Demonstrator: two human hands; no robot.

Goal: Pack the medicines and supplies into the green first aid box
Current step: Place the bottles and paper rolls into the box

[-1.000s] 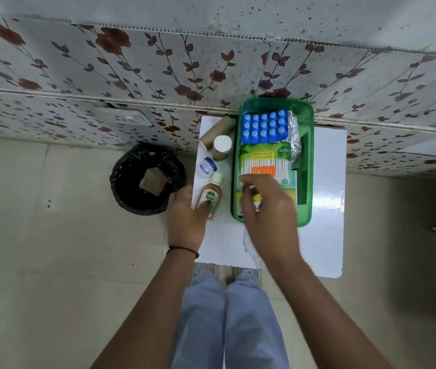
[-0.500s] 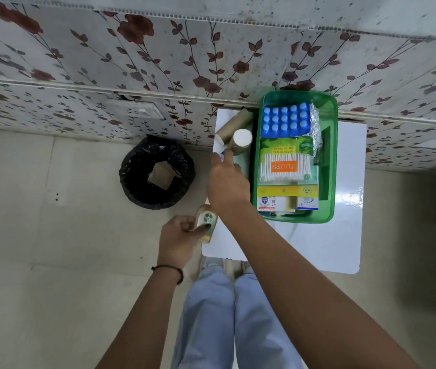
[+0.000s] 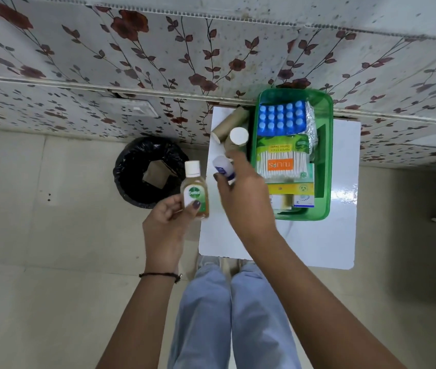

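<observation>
Both bottles had left the worktop (image 3: 318, 243): left hand (image 3: 167, 222) gripped the antiseptic bottle (image 3: 195, 194), right hand (image 3: 243, 201) pinched the small jar (image 3: 223, 169), beside the green box (image 3: 327, 161), ready for packing.

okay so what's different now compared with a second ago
The left hand has lifted the Dettol bottle off the white table. The right hand left the green box, crossed left and picked up the small blue-and-white jar. The box's contents and two brown tubes stayed put.
</observation>
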